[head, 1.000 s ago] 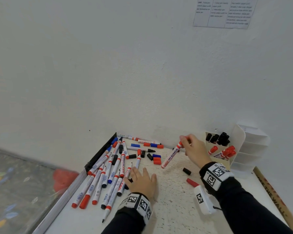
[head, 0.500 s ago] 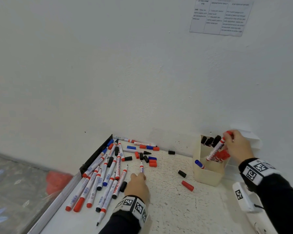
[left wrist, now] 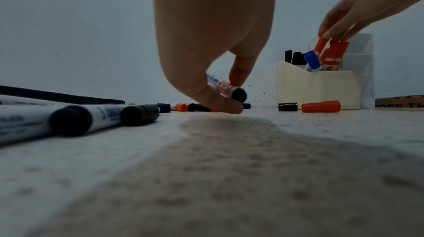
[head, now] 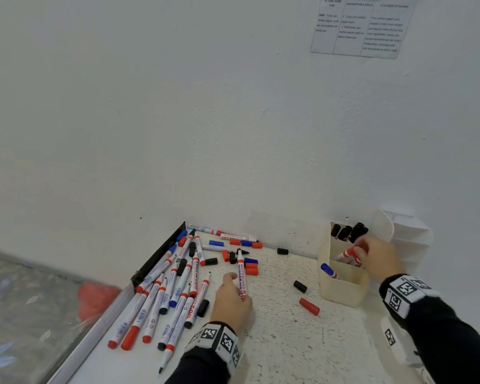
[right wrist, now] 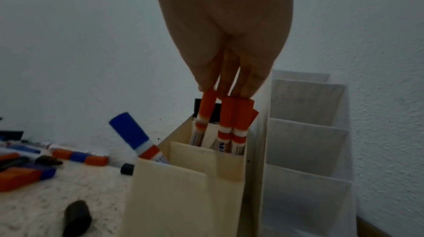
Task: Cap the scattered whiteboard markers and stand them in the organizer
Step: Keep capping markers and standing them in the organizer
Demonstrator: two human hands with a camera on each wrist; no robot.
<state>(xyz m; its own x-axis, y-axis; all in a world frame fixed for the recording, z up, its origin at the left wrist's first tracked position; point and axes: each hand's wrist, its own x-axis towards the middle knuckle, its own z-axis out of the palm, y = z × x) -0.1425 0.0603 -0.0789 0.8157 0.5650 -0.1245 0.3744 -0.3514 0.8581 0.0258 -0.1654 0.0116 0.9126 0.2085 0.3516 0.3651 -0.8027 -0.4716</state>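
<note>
My left hand (head: 237, 289) pinches an uncapped black marker (head: 241, 273) near its rear end, just above the speckled table (head: 283, 342); the left wrist view shows thumb and finger round its black butt (left wrist: 238, 94). My right hand (head: 361, 252) is over the cream organizer (head: 341, 292), fingertips pinching the cap of a red marker (right wrist: 207, 106) that stands tilted in the middle compartment beside two other red markers (right wrist: 236, 113). A blue-capped marker (head: 327, 270) leans in the front compartment. Black-capped markers (head: 347, 231) fill the back one.
Several markers (head: 172, 289) lie heaped at the left beside a black bar (head: 161, 253) along the table edge. Loose caps lie about: a black cap (head: 299, 286), a red cap (head: 309, 306), another black cap (head: 282, 251). A white tiered rack (head: 408, 239) stands behind the organizer, against the wall.
My right hand carried the red marker from mid-table to the organizer and lowered it into the middle compartment. My left hand, flat on the table before, now holds a marker.
</note>
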